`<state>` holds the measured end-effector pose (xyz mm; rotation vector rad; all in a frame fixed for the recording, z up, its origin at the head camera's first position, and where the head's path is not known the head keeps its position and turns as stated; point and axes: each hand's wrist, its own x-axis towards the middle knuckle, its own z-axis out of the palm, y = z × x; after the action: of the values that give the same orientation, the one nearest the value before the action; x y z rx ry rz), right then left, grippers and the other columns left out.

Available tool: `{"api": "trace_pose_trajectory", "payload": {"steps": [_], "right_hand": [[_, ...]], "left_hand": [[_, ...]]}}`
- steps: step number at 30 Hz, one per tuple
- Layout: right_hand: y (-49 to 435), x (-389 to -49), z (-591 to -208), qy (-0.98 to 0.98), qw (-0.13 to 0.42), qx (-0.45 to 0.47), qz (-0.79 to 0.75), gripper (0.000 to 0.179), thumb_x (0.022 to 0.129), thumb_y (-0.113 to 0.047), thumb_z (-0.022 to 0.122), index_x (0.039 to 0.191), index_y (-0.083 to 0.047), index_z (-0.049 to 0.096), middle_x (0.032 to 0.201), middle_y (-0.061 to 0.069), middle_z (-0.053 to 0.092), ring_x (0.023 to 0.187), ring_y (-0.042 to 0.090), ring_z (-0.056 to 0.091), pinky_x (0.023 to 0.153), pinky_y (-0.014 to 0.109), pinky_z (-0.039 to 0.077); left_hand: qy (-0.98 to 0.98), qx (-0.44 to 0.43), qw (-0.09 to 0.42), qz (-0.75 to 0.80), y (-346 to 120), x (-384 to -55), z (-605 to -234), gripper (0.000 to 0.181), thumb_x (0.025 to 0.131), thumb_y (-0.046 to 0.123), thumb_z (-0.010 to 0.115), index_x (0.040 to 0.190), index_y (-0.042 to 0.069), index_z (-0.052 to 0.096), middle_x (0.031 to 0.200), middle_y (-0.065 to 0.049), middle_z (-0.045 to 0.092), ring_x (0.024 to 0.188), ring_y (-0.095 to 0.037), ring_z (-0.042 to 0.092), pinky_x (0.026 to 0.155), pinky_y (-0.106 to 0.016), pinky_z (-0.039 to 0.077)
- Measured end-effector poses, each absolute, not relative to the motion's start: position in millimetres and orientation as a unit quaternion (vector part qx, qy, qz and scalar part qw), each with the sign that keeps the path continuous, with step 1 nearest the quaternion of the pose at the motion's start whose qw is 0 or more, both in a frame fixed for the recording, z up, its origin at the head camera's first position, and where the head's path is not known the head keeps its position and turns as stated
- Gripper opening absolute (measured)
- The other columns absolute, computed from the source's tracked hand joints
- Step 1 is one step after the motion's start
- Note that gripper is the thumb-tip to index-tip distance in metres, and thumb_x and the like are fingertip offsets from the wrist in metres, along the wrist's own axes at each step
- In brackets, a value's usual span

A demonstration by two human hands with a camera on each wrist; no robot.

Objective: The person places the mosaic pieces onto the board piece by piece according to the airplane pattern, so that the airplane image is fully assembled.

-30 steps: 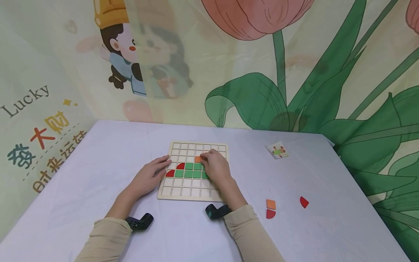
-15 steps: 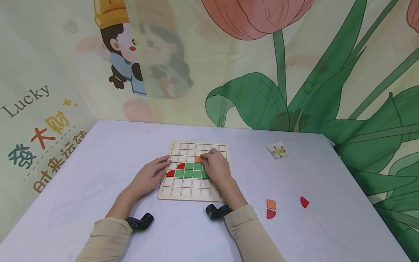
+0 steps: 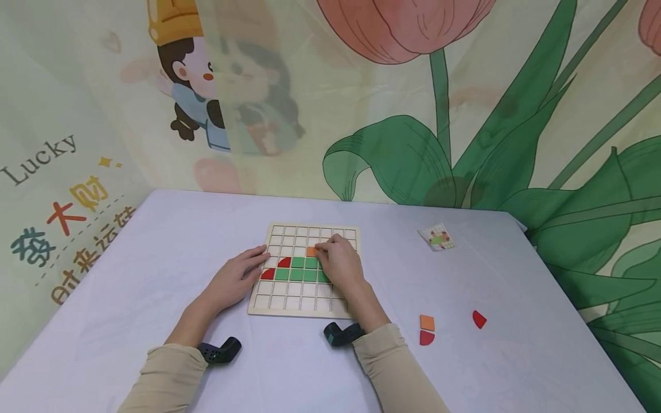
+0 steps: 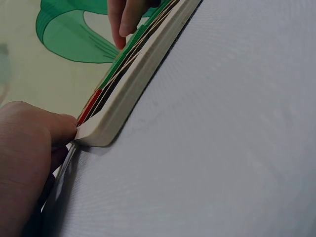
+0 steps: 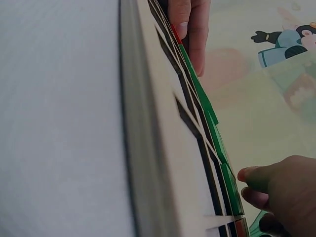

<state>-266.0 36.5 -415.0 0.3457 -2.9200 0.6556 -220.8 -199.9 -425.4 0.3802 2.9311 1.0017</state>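
Note:
A wooden grid board (image 3: pixel 286 313) lies on the table. Green square tiles (image 3: pixel 297 275) and red quarter-round tiles (image 3: pixel 267 273) fill some of its cells. My left hand (image 3: pixel 237 278) rests at the board's left edge with its fingers extended; in the left wrist view its thumb (image 4: pixel 64 127) touches the board's corner. Over the right part of the board, my right hand (image 3: pixel 342 263) pinches at an orange square tile (image 3: pixel 311 251) just above the green rows. That hand covers the cells beneath it. Its thumb and fingers (image 5: pixel 254 175) are bent close together in the right wrist view.
Right of the board lie a loose orange square tile (image 3: pixel 427 322), a red quarter-round tile (image 3: pixel 427 338) and another red piece (image 3: pixel 479 319). A small printed pattern card (image 3: pixel 438 237) sits farther back. The white-covered table (image 3: pixel 361 390) meets a printed backdrop behind.

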Motion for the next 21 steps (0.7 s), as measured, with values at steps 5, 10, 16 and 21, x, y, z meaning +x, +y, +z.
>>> {"api": "trace_pose_trajectory", "payload": {"steps": [5, 10, 16, 21], "right_hand": [[40.8, -266.7, -411.8, -0.964, 0.075, 0.121, 0.225, 0.024, 0.095, -0.023, 0.059, 0.115, -0.017, 0.071, 0.095, 0.000, 0.062, 0.078, 0.011, 0.054, 0.063, 0.022, 0.047], [50.7, -269.4, -406.6, -0.955, 0.075, 0.111, 0.264, 0.022, 0.094, -0.019, 0.058, 0.111, -0.017, 0.072, 0.094, 0.002, 0.062, 0.077, 0.013, 0.055, 0.065, 0.024, 0.048], [71.2, -273.5, -397.7, -0.946, 0.071, 0.069, 0.310, 0.022, 0.094, -0.019, 0.057, 0.110, -0.017, 0.072, 0.096, 0.003, 0.062, 0.084, 0.017, 0.056, 0.074, 0.031, 0.052], [97.0, -275.0, -388.6, -0.935, 0.073, 0.021, 0.345, 0.022, 0.094, -0.020, 0.057, 0.112, -0.016, 0.070, 0.098, 0.004, 0.062, 0.092, 0.023, 0.056, 0.081, 0.034, 0.051]], "left_hand": [[0.940, 0.124, 0.011, 0.317, -199.7, -220.4, -424.4, 0.042, 0.097, 0.015, 0.049, 0.139, 0.007, 0.049, 0.152, -0.009, 0.037, 0.141, -0.035, 0.030, 0.112, -0.055, 0.029], [0.941, 0.123, 0.012, 0.316, -199.6, -219.6, -423.9, 0.043, 0.097, 0.015, 0.049, 0.139, 0.007, 0.049, 0.152, -0.009, 0.037, 0.141, -0.036, 0.030, 0.112, -0.055, 0.029], [0.941, 0.126, 0.013, 0.314, -200.0, -218.9, -423.9, 0.043, 0.097, 0.015, 0.049, 0.139, 0.007, 0.048, 0.152, -0.009, 0.036, 0.141, -0.036, 0.029, 0.112, -0.056, 0.028], [0.942, 0.126, 0.017, 0.312, -201.0, -219.5, -423.9, 0.044, 0.097, 0.017, 0.049, 0.140, 0.007, 0.047, 0.153, -0.009, 0.035, 0.142, -0.036, 0.028, 0.112, -0.056, 0.028]]}}
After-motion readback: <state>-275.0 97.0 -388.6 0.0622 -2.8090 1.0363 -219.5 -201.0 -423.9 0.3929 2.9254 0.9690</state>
